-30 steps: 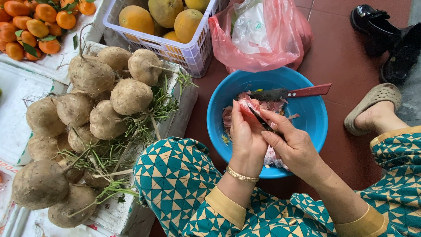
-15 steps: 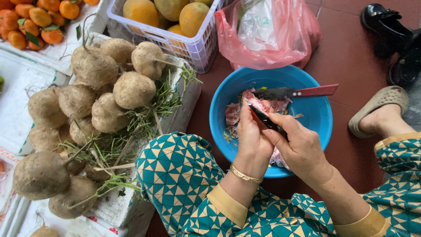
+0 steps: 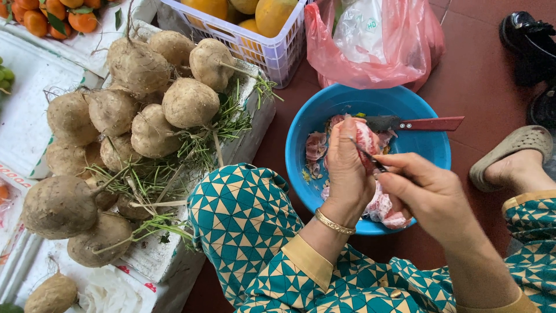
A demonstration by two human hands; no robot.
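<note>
Reddish tiled floor (image 3: 480, 75) carries a round blue plastic bowl (image 3: 428, 145). Over it, the left hand (image 3: 347, 168) now lifts a pink peeled fruit piece (image 3: 366, 139) higher, grip closed around it; the right hand (image 3: 431, 194) pinches a small dark blade (image 3: 368, 155) at three o'clock.

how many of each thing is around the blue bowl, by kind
blue bowl: 1
red-handled knife on its rim: 1
pink plastic bag: 1
white crate of yellow fruit: 1
beige sandal: 1
Total: 5
</note>
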